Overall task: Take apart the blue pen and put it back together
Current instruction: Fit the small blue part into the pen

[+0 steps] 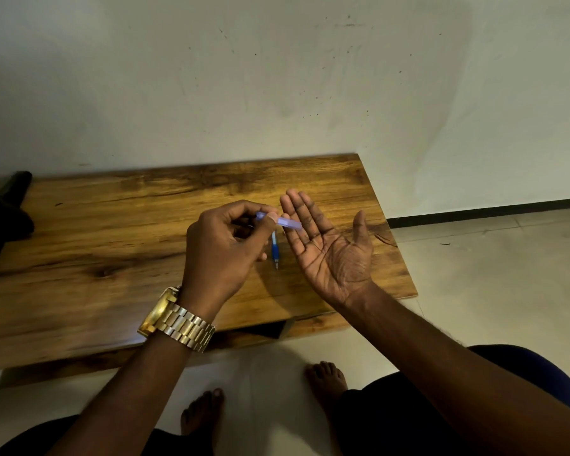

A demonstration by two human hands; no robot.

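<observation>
The blue pen is in two parts. My left hand, with a gold watch on its wrist, pinches the translucent blue upper barrel between thumb and fingers, its free end pointing right over my other palm. My right hand is held palm up and flat just to the right, fingers apart, with nothing in it. Between the two hands, on the wooden table, lies the pen's lower part: a clear tube with a dark blue grip and the tip pointing toward me.
The table stands against a white wall, with its right edge near my right wrist. A dark object sits at the table's far left. My bare feet rest on the pale tiled floor below.
</observation>
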